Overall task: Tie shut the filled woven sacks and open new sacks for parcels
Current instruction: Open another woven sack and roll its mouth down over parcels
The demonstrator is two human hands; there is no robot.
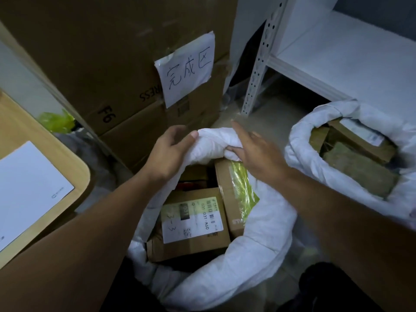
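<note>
Left hand (171, 147) grips the far rolled rim of the white woven sack (265, 239) standing on the floor, full of brown cardboard parcels (191, 221), while the right hand (254, 152) just beside it, blurred, fingers mostly straight, touches the same rim.

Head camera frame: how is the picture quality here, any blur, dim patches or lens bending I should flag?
Head view: dim overall, darkest along the bottom edge; right hand smeared by motion; left hand, gripping the near sack, is sharp; parcel label readable; wide-angle lens slightly bows the shelf upright.
</note>
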